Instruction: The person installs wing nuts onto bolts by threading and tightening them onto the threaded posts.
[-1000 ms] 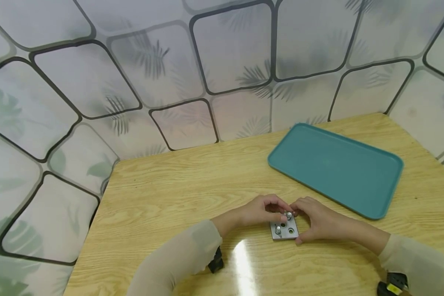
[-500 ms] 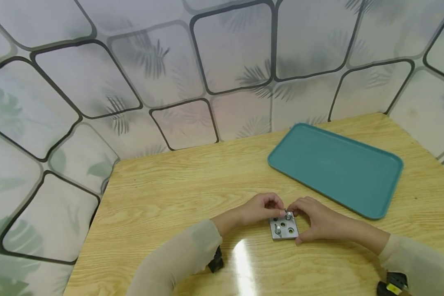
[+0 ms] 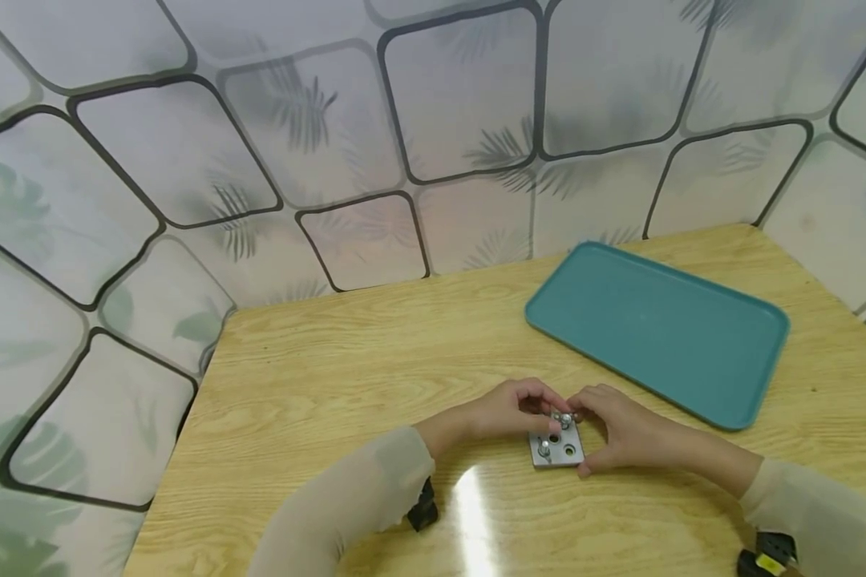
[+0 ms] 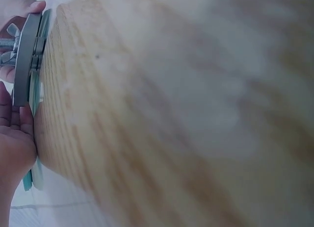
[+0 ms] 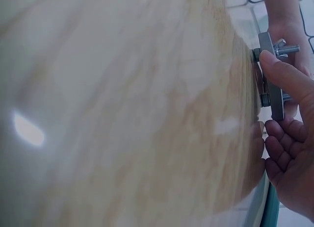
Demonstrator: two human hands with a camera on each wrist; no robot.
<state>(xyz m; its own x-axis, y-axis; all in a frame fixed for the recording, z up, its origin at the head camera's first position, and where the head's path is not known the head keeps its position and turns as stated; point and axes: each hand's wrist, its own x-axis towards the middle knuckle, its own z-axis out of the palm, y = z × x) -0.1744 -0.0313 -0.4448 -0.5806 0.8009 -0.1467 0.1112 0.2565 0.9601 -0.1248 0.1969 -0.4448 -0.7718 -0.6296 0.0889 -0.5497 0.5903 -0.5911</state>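
A square grey metal plate (image 3: 557, 458) with several holes lies between my hands in the head view. Two bolts stand up through it, one at the front left (image 3: 544, 449). A wing nut (image 4: 13, 31) shows in the left wrist view, and bolt heads (image 5: 265, 100) jut from the underside in the right wrist view. My left hand (image 3: 508, 410) has thumb and fingertips pinched around the wing nut on the far bolt (image 3: 565, 420), partly covering it. My right hand (image 3: 631, 433) grips the plate's right side, its thumb at the near corner and fingers at the far edge.
A teal tray (image 3: 657, 328) lies behind and to the right of the plate on the wood-grain table (image 3: 346, 377). A patterned curtain-like wall (image 3: 469, 216) rises along the table's back edge.
My left thumb and fingers drew back at the far bolt half a second ago and now reach over it again. My right hand keeps its grip. The head view has shifted very slightly.
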